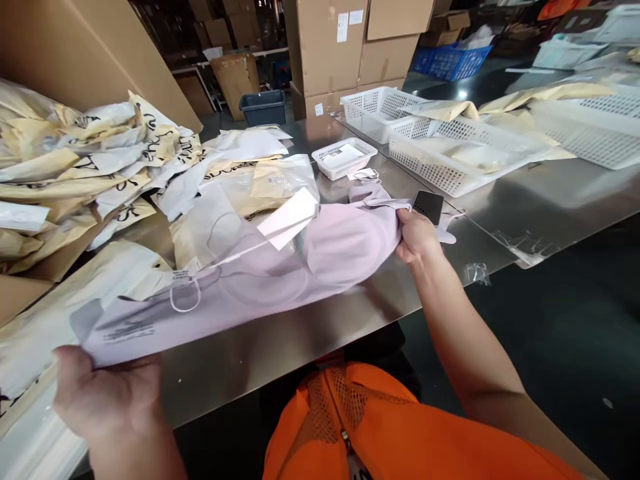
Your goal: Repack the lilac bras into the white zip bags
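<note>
Two ends are held: the left hand (113, 393) pinches the bra (270, 290) at its printed end, the right hand (417, 235) is closed near the other — probably to stretch it straight. The bra is above the table (305, 337), white tag (290, 219) on it. Beyond — packets (115, 137) and baskets (425, 165), perhaps for easy reach.

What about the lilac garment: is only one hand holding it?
No, the left hand holds one end of the lilac garment and the right hand holds it near the other.
</note>
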Tool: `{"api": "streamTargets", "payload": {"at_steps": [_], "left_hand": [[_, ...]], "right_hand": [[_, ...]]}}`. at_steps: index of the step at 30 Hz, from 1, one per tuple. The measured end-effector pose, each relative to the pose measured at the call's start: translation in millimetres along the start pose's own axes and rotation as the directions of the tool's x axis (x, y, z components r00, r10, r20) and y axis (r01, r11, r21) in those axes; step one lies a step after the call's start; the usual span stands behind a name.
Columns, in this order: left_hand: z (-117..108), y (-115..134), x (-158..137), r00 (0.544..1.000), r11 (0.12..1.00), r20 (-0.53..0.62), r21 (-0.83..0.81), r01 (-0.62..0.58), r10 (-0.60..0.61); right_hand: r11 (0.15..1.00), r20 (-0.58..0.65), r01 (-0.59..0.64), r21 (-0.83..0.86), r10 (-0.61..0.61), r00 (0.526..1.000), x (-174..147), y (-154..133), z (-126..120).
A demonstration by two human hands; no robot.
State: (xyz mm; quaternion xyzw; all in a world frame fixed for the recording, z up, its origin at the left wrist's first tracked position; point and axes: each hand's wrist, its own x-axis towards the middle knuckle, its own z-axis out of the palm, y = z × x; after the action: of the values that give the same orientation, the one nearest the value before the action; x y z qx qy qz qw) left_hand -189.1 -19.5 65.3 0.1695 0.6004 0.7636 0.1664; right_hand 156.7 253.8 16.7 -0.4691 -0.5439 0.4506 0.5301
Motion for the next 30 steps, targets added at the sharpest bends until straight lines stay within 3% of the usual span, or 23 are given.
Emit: {"api": "streamTargets", "payload": {"at_steps": [1, 3, 6, 7, 9, 11, 12, 14, 16, 17, 19, 21, 24, 26, 27, 28, 30], "left_hand": [[-1.4, -0.9, -3.2, 0.998, 0.999, 0.017, 0.012, 0.053, -0.053], [-4.8, -8.0, -7.6, 0.973, 0.978, 0.1, 0.052, 0.201, -0.206], [-6.5, -22.0, -10.6, 0.905, 0.93, 0.214, 0.103, 0.353, -0.367], [-5.4, -25.9, -11.5, 0.889, 0.919, 0.232, 0.101, 0.382, -0.395], [-1.2, -32.1, -13.5, 0.862, 0.9, 0.263, 0.078, 0.429, -0.433], [2.6, -36.1, -14.7, 0.83, 0.89, 0.337, 0.063, 0.452, -0.445], [3.3, -37.6, -14.5, 0.806, 0.887, 0.391, 0.065, 0.457, -0.444], [1.2, -40.3, -12.1, 0.747, 0.887, 0.502, 0.102, 0.45, -0.436], [-5.0, -43.8, -7.8, 0.714, 0.901, 0.554, 0.195, 0.388, -0.428], [-8.8, -46.1, -5.8, 0.734, 0.907, 0.532, 0.262, 0.331, -0.421], [-15.2, -51.9, -3.7, 0.819, 0.876, 0.436, 0.456, 0.157, -0.373], [-16.9, -57.7, -6.3, 0.888, 0.738, 0.39, 0.669, -0.092, -0.243], [-8.0, -63.3, -17.7, 0.873, 0.322, 0.476, 0.847, -0.422, -0.109], [1.6, -64.6, -25.7, 0.859, 0.061, 0.495, 0.869, -0.492, -0.131], [5.6, -64.9, -28.6, 0.86, -0.029, 0.49, 0.866, -0.499, -0.143], [8.4, -65.3, -30.5, 0.863, -0.082, 0.486, 0.862, -0.499, -0.139], [9.4, -66.7, -31.9, 0.867, -0.106, 0.492, 0.86, -0.499, -0.082]], "right_hand": [[0.999, 0.02, -0.038, -0.03, 0.038, 0.999, -5.8, -4.3, -0.6], [0.983, 0.216, -0.124, -0.136, 0.152, 0.964, -20.1, -11.4, -1.8], [0.962, 0.587, -0.147, -0.23, 0.257, 0.767, -39.5, -17.2, -1.9], [0.967, 0.644, -0.159, -0.202, 0.253, 0.722, -44.2, -18.0, -1.0], [0.973, 0.695, -0.215, -0.083, 0.211, 0.687, -50.4, -18.7, 2.2], [0.963, 0.688, -0.254, 0.087, 0.126, 0.714, -52.2, -19.8, 5.9], [0.955, 0.639, -0.235, 0.184, 0.066, 0.766, -51.3, -20.9, 6.9], [0.929, 0.444, -0.12, 0.35, -0.052, 0.895, -46.4, -23.6, 5.6], [0.908, 0.235, -0.008, 0.42, -0.1, 0.967, -39.2, -25.0, -0.5], [0.911, 0.179, 0.006, 0.412, -0.088, 0.98, -35.8, -24.6, -4.8], [0.928, 0.135, -0.006, 0.373, -0.048, 0.99, -31.5, -20.9, -13.5], [0.935, 0.109, -0.007, 0.356, -0.034, 0.993, -32.0, -15.5, -19.2], [0.92, 0.116, -0.013, 0.391, -0.035, 0.993, -39.8, -11.3, -18.7], [0.927, 0.144, -0.041, 0.373, -0.014, 0.99, -46.3, -13.9, -14.2], [0.936, 0.155, -0.046, 0.35, -0.009, 0.988, -49.2, -16.4, -11.7], [0.946, 0.165, -0.038, 0.322, -0.017, 0.986, -51.8, -19.2, -9.6], [0.966, 0.19, 0.016, 0.257, -0.066, 0.979, -56.1, -24.0, -7.0]]}}
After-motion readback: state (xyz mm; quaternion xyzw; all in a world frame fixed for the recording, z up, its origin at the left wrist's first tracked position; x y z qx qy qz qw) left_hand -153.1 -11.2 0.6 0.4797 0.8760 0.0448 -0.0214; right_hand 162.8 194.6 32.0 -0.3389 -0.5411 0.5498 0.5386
